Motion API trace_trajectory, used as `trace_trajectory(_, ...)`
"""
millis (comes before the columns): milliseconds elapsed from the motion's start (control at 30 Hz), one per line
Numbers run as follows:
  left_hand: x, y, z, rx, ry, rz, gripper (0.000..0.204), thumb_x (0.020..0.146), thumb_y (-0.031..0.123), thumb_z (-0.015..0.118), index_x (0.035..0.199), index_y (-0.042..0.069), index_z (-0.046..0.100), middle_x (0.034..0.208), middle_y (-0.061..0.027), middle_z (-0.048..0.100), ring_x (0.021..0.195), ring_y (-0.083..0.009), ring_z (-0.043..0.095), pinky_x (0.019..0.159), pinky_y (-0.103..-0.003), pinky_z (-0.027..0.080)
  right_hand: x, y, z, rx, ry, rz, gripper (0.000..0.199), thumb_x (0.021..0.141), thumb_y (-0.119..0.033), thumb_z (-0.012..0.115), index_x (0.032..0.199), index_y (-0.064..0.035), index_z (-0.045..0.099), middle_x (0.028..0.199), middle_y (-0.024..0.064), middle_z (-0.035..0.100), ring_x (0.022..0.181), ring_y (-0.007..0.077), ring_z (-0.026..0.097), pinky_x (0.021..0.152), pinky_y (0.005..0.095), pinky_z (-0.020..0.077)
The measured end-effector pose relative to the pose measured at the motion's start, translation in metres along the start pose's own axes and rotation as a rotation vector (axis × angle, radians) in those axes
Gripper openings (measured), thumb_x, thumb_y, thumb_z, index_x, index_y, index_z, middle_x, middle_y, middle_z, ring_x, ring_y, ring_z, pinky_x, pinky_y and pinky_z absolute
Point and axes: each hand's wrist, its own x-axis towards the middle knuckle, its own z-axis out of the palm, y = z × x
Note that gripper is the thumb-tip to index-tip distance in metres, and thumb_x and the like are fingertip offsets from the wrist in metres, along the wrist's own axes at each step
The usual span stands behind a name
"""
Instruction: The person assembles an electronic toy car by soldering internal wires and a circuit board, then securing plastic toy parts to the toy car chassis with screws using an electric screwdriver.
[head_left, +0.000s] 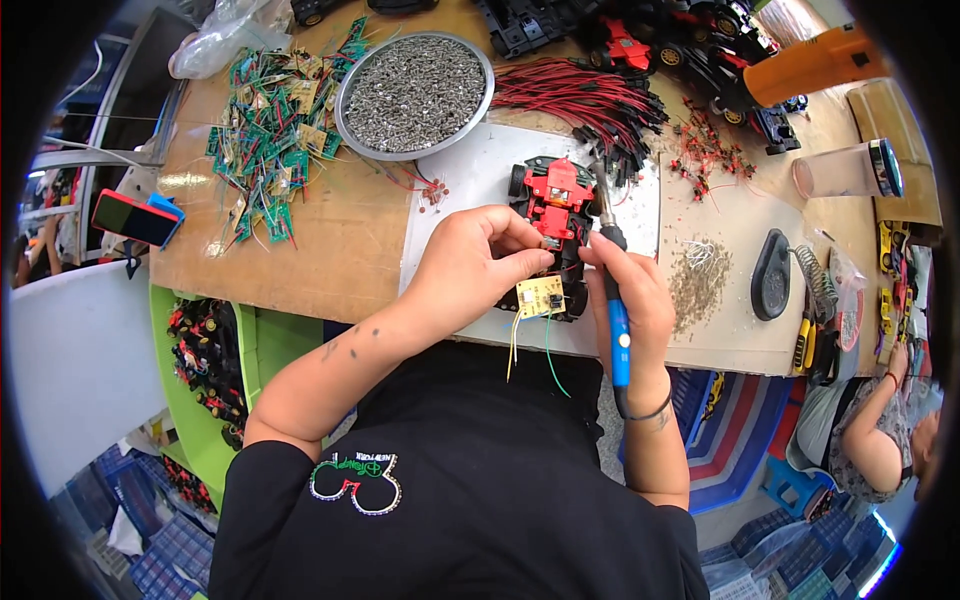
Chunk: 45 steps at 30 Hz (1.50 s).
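A red and black toy car chassis point(560, 190) with black wheels lies in front of me on a white sheet. My left hand point(480, 255) reaches over its near half, thumb and fingertips pinched together; what they hold there is too small to make out. Just below the thumb sits a small yellowish circuit board point(541, 297) with white, yellow and green wires hanging toward me. My right hand point(638, 295) is closed around the blue handle of a soldering iron point(619, 335). Its metal tip points away from me, along the chassis's right side.
Beyond the chassis stand a round metal tray point(484, 104) of small metal parts and a bundle of red wires point(575, 88). Green circuit boards point(285, 140) are heaped at left. At right are a clear jar point(840, 172), a black oval stand point(772, 275) and another person point(870, 435).
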Motion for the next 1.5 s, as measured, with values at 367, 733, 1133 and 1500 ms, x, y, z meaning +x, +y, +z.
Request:
trace_trajectory(367,0.001,-0.005,0.006,0.155,0.049,-0.014,0.015,0.085,0.01,0.075,0.095,-0.002,0.072,0.085,-0.0058,0.072,0.076,-0.0092,0.067,0.071,-0.024,0.054,-0.023,-0.034,-0.044,0.16,0.046,0.304,0.026,0.071,-0.002,0.078,0.095,-0.0009,0.068,0.075,0.01,0.068,0.063,0.0192,0.064,0.059,0.0288,0.0493)
trace_trajectory(733,0.004,-0.009,0.008,0.149,0.053,-0.017,0.015,0.086,0.01,0.073,0.096,-0.002,0.071,0.084,-0.0049,0.072,0.075,-0.0079,0.066,0.07,-0.023,0.054,-0.025,-0.031,-0.039,0.119,0.019,0.31,0.024,0.071,-0.003,0.079,0.091,0.0003,0.067,0.076,0.0105,0.069,0.063,0.0185,0.065,0.06,0.0286,0.0506)
trace_trajectory(1133,0.003,-0.012,0.009,0.19,0.083,0.013,0.014,0.086,0.009,0.075,0.094,-0.001,0.071,0.083,-0.0034,0.071,0.073,-0.0064,0.064,0.068,-0.023,0.052,-0.021,-0.033,-0.046,0.15,0.051,0.299,0.027,0.072,-0.001,0.076,0.097,0.0008,0.065,0.074,0.0111,0.065,0.062,0.0197,0.062,0.058,0.0286,0.0478)
trace_trajectory(1500,0.002,-0.012,0.012,0.101,0.097,0.021,0.014,0.085,0.006,0.075,0.094,-0.002,0.068,0.084,-0.005,0.071,0.074,-0.0078,0.065,0.069,-0.023,0.052,-0.022,-0.031,-0.048,0.16,0.045,0.312,0.026,0.072,0.0,0.076,0.096,-0.0001,0.066,0.073,0.0109,0.065,0.062,0.0199,0.062,0.058,0.0289,0.0478)
